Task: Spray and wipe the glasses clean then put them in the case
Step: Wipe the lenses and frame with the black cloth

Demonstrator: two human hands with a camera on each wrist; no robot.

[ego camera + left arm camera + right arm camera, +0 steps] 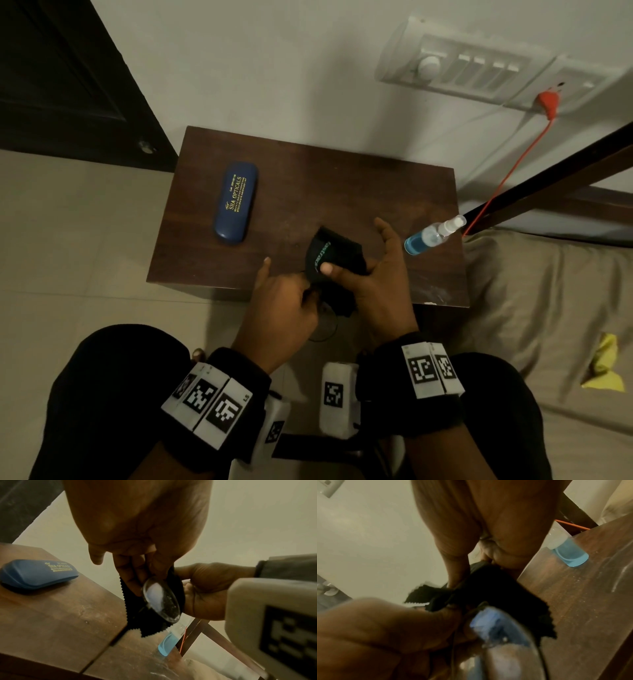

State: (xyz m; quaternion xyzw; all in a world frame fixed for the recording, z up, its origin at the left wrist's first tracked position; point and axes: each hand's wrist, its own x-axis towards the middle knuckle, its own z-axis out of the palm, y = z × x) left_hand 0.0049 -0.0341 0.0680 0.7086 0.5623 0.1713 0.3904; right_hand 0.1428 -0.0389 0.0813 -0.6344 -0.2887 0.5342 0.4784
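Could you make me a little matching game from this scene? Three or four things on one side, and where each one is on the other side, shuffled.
Things:
1. dark blue hard glasses case
2. clear spray bottle with blue liquid
3. black wiping cloth
4. thin-rimmed glasses

Places:
A. held in the left hand
B. lying shut on the left part of the brown wooden table
C. pinched in the right hand
D. lying on its side near the table's right edge

Pairs: 1-B, 2-D, 3-C, 4-A
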